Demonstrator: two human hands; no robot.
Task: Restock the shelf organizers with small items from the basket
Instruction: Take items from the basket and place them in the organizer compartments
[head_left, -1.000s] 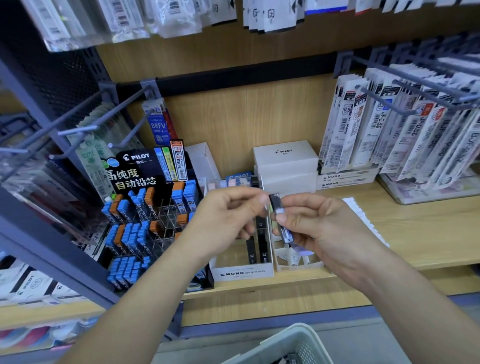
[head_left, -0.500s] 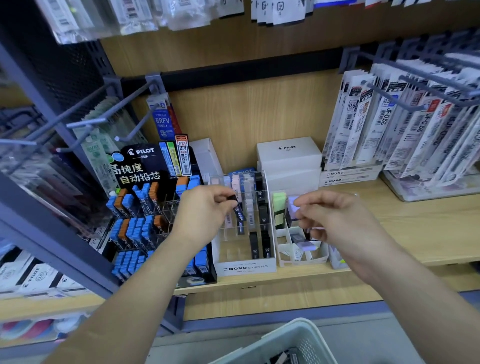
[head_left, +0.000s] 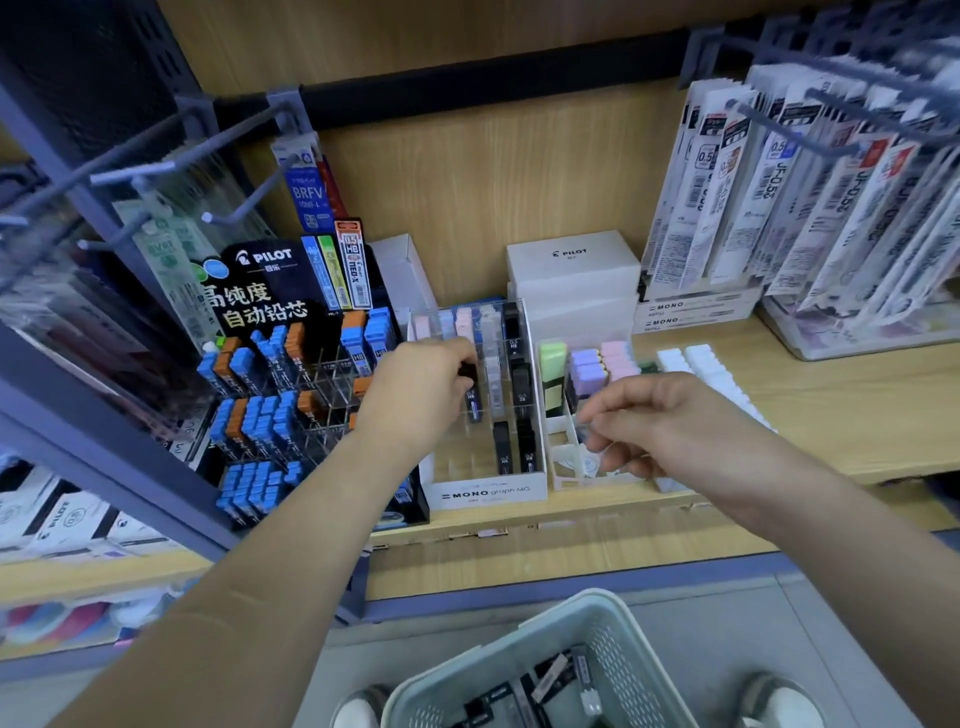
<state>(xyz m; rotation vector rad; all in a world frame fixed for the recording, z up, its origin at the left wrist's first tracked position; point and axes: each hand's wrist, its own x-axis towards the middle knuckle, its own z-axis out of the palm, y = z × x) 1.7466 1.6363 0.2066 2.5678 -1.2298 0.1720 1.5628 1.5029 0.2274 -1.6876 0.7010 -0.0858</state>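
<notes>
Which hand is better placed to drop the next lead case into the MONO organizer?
Left. The left hand pinches a dark lead case right at the MONO organizer slots; the right hand sits over the neighbouring white organizer of pastel cases.

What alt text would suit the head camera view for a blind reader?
A person's left hand holds a dark lead case in a clear shelf organizer, while the right hand hovers at the white tray beside it. A basket of more cases sits below.
</notes>
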